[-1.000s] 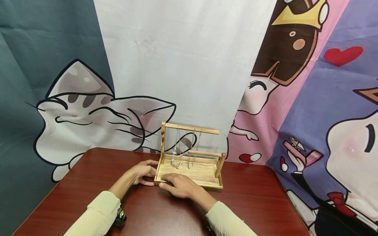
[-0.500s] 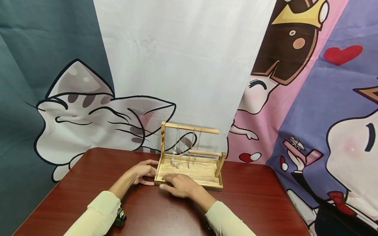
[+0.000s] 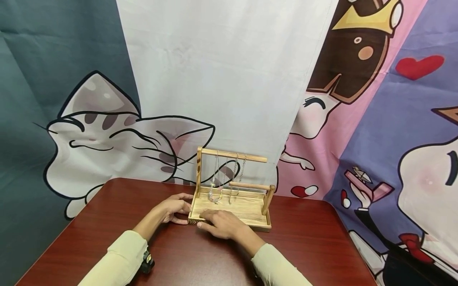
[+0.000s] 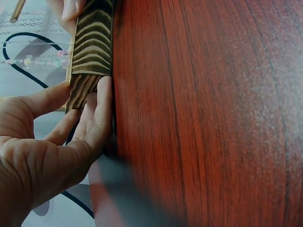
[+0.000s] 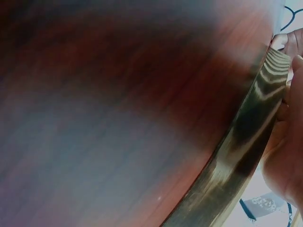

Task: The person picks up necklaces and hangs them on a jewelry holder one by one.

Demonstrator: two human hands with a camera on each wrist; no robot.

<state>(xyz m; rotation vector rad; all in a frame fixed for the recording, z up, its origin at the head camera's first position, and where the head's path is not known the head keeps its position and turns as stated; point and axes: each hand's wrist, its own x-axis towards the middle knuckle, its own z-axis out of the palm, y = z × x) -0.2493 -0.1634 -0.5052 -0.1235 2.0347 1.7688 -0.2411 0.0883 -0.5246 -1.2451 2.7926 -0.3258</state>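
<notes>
A wooden jewelry stand (image 3: 232, 206) with a shallow tray base and two horizontal bars stands upright on the table. Several thin necklaces (image 3: 216, 190) hang from its upper bar. My left hand (image 3: 174, 208) grips the tray's left end; in the left wrist view its fingers and thumb (image 4: 102, 101) close around the striped end. My right hand (image 3: 221, 224) holds the front rim left of its middle, fingers over the rim and thumb outside in front. The right wrist view shows the dark-grained front side (image 5: 255, 118), with part of the right hand at the right edge.
The stand rests on a reddish-brown table (image 3: 307, 246), near its back edge. Behind the table hangs a cartoon-printed cloth (image 3: 222, 79). A small dark device (image 3: 146, 262) is strapped at the left wrist.
The head view has shifted very slightly, so everything sits a little further right. Both hands keep their places on the stand, which has not visibly moved.
</notes>
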